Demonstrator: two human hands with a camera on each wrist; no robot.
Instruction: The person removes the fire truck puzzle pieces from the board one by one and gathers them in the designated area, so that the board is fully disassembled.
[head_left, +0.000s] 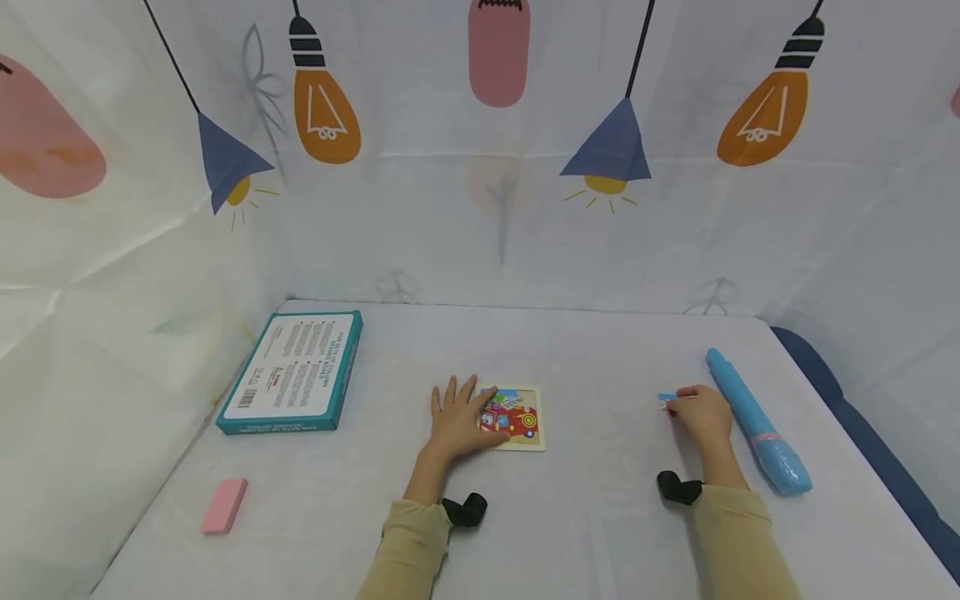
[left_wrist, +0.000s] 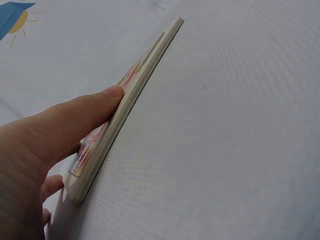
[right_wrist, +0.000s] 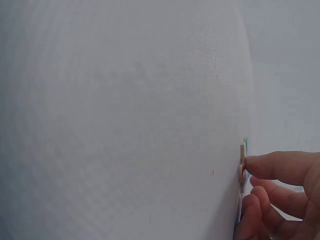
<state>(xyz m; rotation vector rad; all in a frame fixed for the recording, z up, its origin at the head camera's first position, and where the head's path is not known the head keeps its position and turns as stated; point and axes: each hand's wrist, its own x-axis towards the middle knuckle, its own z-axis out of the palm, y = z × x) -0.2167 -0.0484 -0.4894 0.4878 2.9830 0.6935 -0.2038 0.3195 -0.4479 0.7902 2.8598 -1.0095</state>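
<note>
Left hand (head_left: 453,425), one: fingers spread and nearly straight, laid across the left part of a small picture board (head_left: 522,417). We rest the thumb on its pale near rim, and a fingertip touches near its far left corner.

Right hand (head_left: 703,412), one: fingers bent, thumb and fingertips pinching a small piece (head_left: 665,398), blue along its far edge, with a little red showing in the right wrist view. Whether the piece touches the table we cannot tell.

Picture board, one: near the middle of the white table (head_left: 585,525), printed with a red vehicle on yellow wheels. It lies well apart from the small piece.

Wrapped blue bundle (head_left: 738,396), one: long, slanting, just beside our right hand, bound with a pink band (head_left: 767,437).

Boxed item, one: flat box (head_left: 288,371), teal edges, white printed face upward, far left.

Pink block (head_left: 224,506), one: near left, well apart from our left hand.

Sleeves (head_left: 742,542), two, khaki; black wrist devices (head_left: 467,510), two, one at each cuff.

Backdrop, white sheet (head_left: 450,217): printed with orange bulbs (head_left: 327,117) and blue lampshades (head_left: 611,146).
</note>
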